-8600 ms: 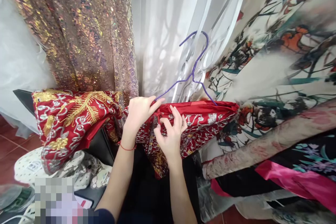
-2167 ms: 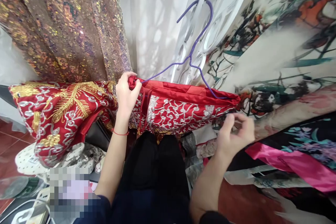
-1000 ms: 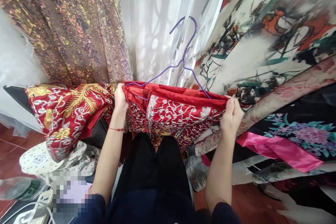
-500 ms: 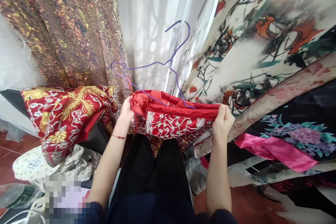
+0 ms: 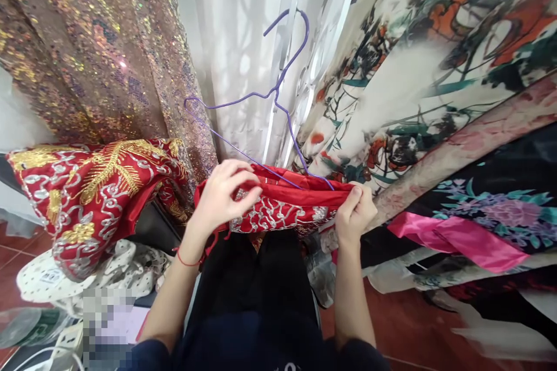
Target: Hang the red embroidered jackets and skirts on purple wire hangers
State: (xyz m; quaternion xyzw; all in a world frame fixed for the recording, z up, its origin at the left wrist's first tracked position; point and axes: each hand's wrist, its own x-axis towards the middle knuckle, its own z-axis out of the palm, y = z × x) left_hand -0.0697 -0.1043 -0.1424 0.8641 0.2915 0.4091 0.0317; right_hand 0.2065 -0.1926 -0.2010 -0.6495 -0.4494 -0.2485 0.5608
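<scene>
Red-and-gold embroidered cloth (image 5: 117, 177) at left | left hand (image 5: 224, 197), thumb and curved fingers spread apart, over the left part of the red garment (image 5: 282, 213), at centre beyond the black trousers (image 5: 261, 278) | purple hanger (image 5: 277, 88), left end outside, right end inside the garment's opening | right hand (image 5: 354, 210) pinching the garment's right end | pink fabric (image 5: 456, 242) at right

The hanger (image 5: 277, 89) sits centre frame, right end inside the garment (image 5: 278, 214) below, hanging fabric (image 5: 237, 40) behind; lower left, a bottle (image 5: 35, 326) lies beside a power strip (image 5: 68, 341).
</scene>
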